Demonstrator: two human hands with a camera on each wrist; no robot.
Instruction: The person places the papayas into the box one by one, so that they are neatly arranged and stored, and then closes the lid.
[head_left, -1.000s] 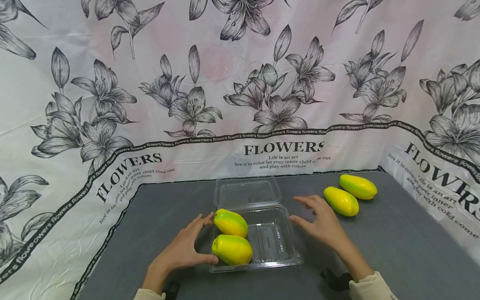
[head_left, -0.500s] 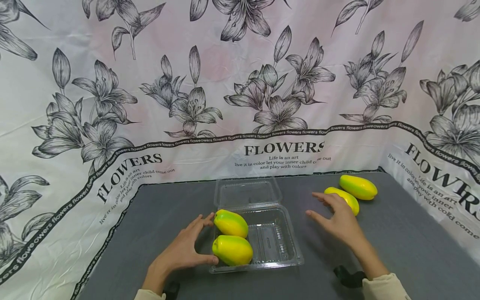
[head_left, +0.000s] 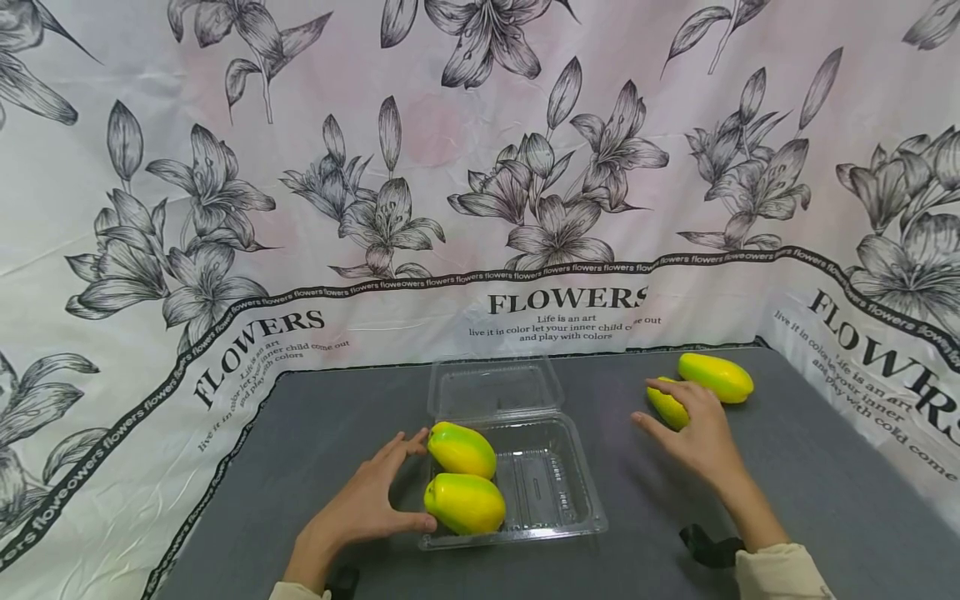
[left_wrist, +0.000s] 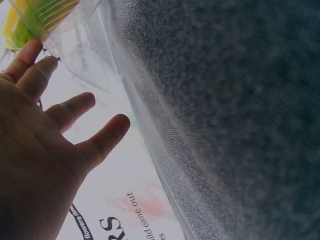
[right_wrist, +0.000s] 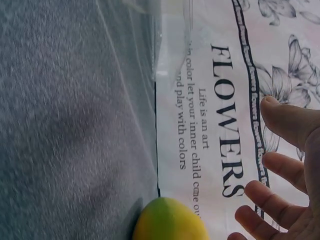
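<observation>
A hinged clear plastic box [head_left: 536, 467] stands with its lid [head_left: 495, 387] folded back. In its left half lie two yellow-green papayas, the far papaya [head_left: 461, 450] and the near papaya [head_left: 465, 503]. My left hand [head_left: 367, 498] is at the box's left edge, thumb and fingers spread; whether it touches the wall is hard to tell. My right hand [head_left: 701, 433] hovers by a third papaya [head_left: 667, 404], partly hiding it, with thumb and fingers apart. Just behind lies another papaya [head_left: 716, 377]. In the right wrist view, a papaya [right_wrist: 170, 222] shows below the spread fingers.
The grey tabletop [head_left: 300, 433] runs back to a white cloth [head_left: 390, 325] printed with flowers and lettering, which also hangs along both sides. The right half of the box's bottom is bare.
My right hand has moved right, from beside the box to the third papaya, covering part of it. The left hand, the box and the papayas have stayed in place.
</observation>
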